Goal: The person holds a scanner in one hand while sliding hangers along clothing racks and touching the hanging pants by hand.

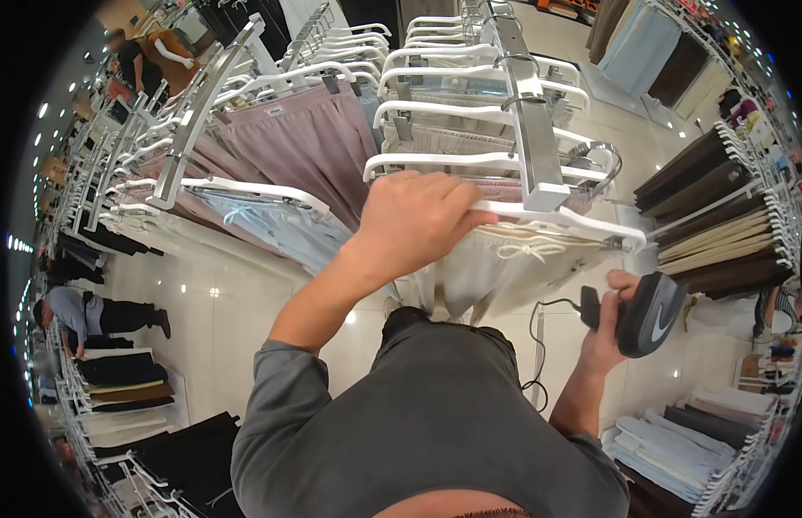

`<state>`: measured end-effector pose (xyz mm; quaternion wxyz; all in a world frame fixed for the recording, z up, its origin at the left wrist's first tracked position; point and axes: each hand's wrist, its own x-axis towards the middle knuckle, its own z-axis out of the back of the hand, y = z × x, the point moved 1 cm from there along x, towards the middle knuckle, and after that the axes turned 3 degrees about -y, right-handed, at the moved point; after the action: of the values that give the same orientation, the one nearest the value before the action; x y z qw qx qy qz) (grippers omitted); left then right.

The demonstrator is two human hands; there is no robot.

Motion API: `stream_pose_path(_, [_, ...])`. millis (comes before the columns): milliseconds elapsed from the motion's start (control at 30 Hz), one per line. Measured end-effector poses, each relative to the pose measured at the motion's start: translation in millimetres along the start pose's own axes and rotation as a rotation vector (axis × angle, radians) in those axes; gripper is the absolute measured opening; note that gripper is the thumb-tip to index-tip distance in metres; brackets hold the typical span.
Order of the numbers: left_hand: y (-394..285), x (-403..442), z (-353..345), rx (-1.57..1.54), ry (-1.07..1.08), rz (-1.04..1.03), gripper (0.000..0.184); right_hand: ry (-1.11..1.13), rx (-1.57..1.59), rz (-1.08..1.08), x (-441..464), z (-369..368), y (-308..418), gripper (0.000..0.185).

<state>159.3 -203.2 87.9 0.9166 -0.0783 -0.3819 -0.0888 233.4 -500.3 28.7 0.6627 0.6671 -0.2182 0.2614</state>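
Left hand [414, 220] is gripping one side of a white hanger [586, 223], fingers curled over it, with cream trousers [497, 266] hanging just right of and below the knuckles. Lower right, the right hand [603, 332] is holding a dark device [653, 316] in bent fingers, a black cord [532, 328] trailing to its left. Just right of the left hand, a metal rail [532, 129] is jutting out, crowding the hanger; pale blue trousers [284, 231] are hanging to that hand's left, mauve trousers [306, 129] beyond, and far left a person [83, 312] is leaning over garments.
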Motion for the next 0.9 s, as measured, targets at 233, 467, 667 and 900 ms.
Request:
stream_pose_path(233, [5,-8,13,-0.009,-0.043,0.11,0.022,0.201,0.386,-0.441,-22,-17,4,0.025])
stream_pose_path(467, [17,-25,6,0.015,-0.024,0.129,0.023,0.493,0.416,-0.907,-3,-4,17,0.023])
stream_pose_path(667, [19,-22,9,0.021,-0.015,0.113,0.024,1.364,0.447,-0.743,2,17,-35,0.076])
stream_pose_path(900, [18,-20,8,-0.006,-0.024,0.125,0.025,1.641,0.765,-0.397,4,-27,-42,0.073])
